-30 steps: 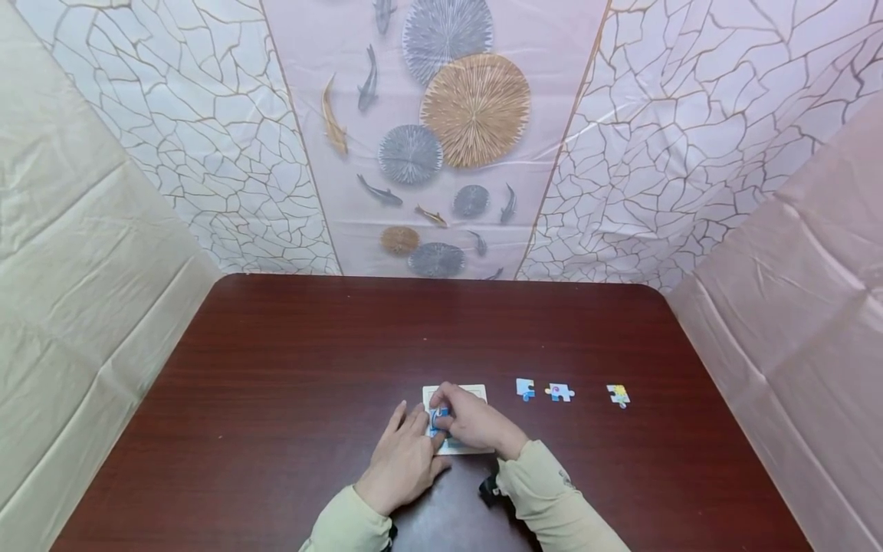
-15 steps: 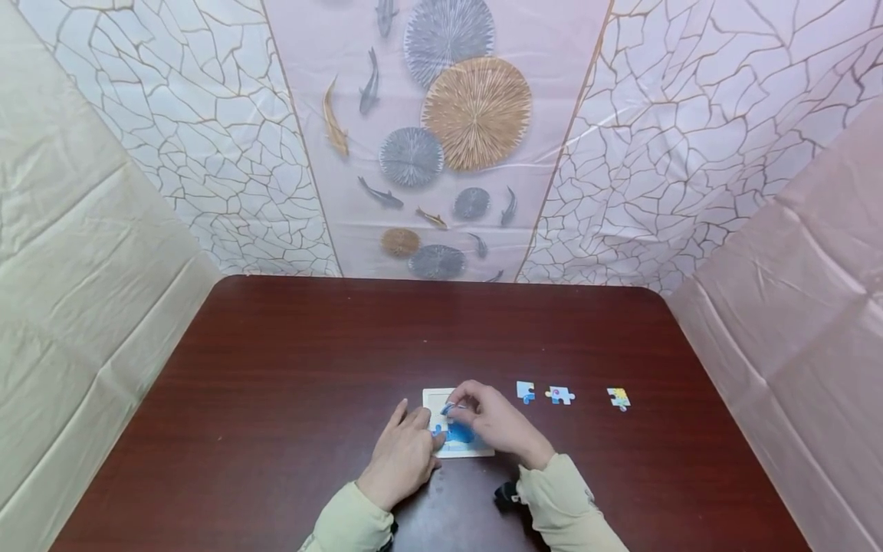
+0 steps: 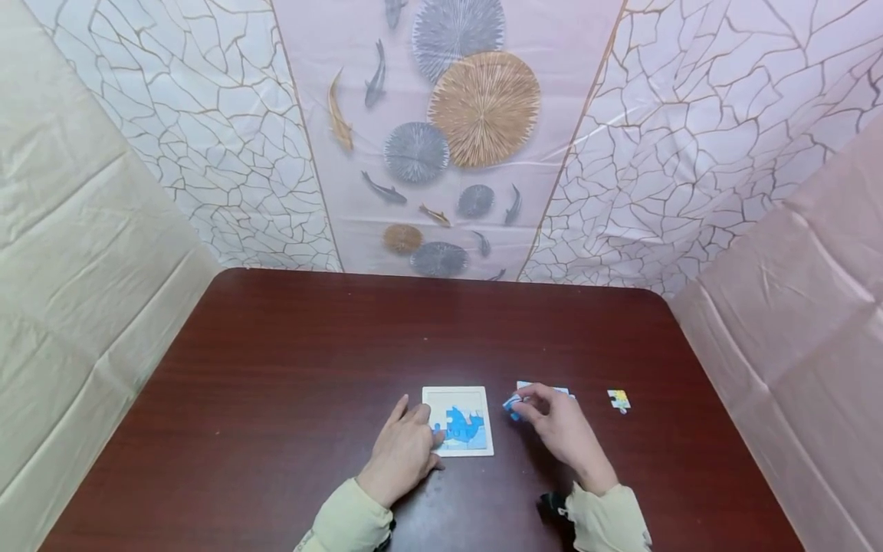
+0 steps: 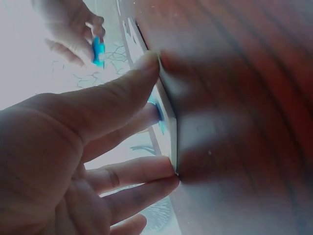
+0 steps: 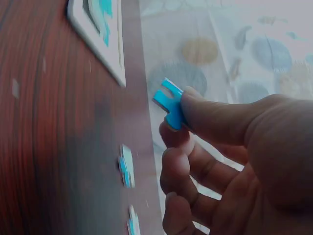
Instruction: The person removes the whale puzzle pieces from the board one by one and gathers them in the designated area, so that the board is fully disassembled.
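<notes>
A square white-framed puzzle tray (image 3: 455, 390) lies on the table, with joined blue puzzle pieces (image 3: 464, 429) filling its lower right part. My left hand (image 3: 403, 454) rests at the tray's left side, fingers extended. In the left wrist view its thumb and two fingertips touch the tray's edge, while the index finger presses on the pieces inside. Right of the tray, my right hand (image 3: 564, 431) pinches a blue puzzle piece (image 5: 172, 108) between thumb and index finger, raised above the table. Its other fingers curl loosely below, as the right wrist view shows.
Behind the right hand lie two loose puzzle pieces, partly covered: a left one (image 3: 523, 385) and a right one (image 3: 564, 390). Farther right sits a yellow and white puzzle piece (image 3: 618, 400). Patterned cloth (image 3: 441, 199) hangs beyond the dark red table (image 3: 310, 345).
My right hand has lifted the blue puzzle piece off the tray and carried it right, beside the loose pieces. The left hand has stayed at the tray's left side.
</notes>
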The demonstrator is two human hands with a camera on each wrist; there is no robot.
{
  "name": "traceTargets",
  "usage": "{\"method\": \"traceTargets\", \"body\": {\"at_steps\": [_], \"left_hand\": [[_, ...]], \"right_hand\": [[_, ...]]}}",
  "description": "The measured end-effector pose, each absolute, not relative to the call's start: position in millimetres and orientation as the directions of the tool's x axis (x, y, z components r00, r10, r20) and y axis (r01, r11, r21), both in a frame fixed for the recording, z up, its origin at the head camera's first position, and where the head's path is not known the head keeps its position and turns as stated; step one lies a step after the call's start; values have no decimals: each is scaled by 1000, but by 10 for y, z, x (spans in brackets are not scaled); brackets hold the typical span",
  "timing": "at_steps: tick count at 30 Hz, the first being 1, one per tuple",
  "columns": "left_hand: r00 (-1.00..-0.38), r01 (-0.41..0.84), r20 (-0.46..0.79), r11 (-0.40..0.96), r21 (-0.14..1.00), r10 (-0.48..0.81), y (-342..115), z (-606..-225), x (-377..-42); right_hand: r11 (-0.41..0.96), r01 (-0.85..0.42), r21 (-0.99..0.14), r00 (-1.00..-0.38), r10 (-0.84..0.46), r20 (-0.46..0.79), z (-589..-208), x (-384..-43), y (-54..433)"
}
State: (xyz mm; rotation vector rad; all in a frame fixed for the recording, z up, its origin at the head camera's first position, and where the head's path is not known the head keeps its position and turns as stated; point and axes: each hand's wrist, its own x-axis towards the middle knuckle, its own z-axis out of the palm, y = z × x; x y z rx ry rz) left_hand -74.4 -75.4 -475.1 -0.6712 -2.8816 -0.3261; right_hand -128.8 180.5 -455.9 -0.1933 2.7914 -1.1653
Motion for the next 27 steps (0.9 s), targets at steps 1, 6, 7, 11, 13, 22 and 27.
{"method": "traceTargets", "body": {"at_steps": [1,6,7,11,13,22,27], "left_hand": [[-886,450,212,875,175,413,-754,-4755,-746],[-885,451,218,876,172,412,-753,-4763,-761],[-885,451,214,876,171,414,-753,-4759,-761],[-886,451,209,874,178,415,-755,-4749,-756],[-886,450,213,874,182,411,-756,-4747,-757],[-884,453,223,868,201,410,-763,-4775,-762],[-886,450,215,872,194,410,-761,-4791,-759]], "right_hand": [[710,-72,-700,-988,-148,-48,-4555,-1287,1853],[741,-58,-669,-992,-119,-46,-4548,-1273,2050],[747,-56,-663,-992,-117,-48,-4552,-1266,2078],[762,-44,-646,-992,-111,-63,-4568,-1239,2149],[765,-37,-643,-990,-115,-80,-4569,-1231,2156],[756,-75,-650,-971,-204,-125,-4649,-1192,2068],[771,-116,-626,-971,-220,-91,-4687,-1197,2013]]}}
